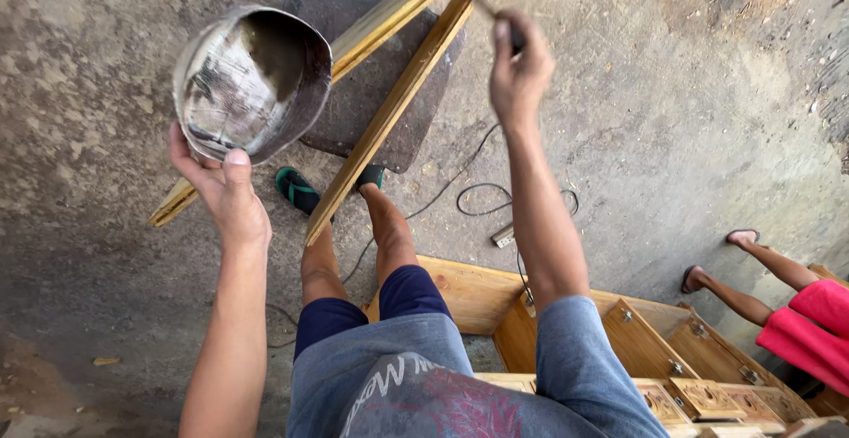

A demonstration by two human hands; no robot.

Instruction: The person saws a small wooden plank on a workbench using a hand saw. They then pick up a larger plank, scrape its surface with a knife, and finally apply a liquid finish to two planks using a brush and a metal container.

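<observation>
Holding the brush (485,0) up in your right hand (520,71), you have its dark handle pinched tight in a closed fist, with the bristle end reaching up and to the left onto the two long wooden strips (398,93). Those strips are your landmark: they run on a diagonal from the top of the view, beside the brush tip, down and left toward the floor (106,252), passing between your sandalled feet (296,188). Your right hand sits just right of their upper end, so it is the nearer hand to the wood. Your left hand (225,195) is on the other side of the strips, left of their lower half, with fingers wrapped under the rim of a cut metal can (252,80) and the thumb pressed on its edge; the can's open mouth tilts toward you, dark liquid showing inside. Behind the strips lies a dark mat (371,111).
</observation>
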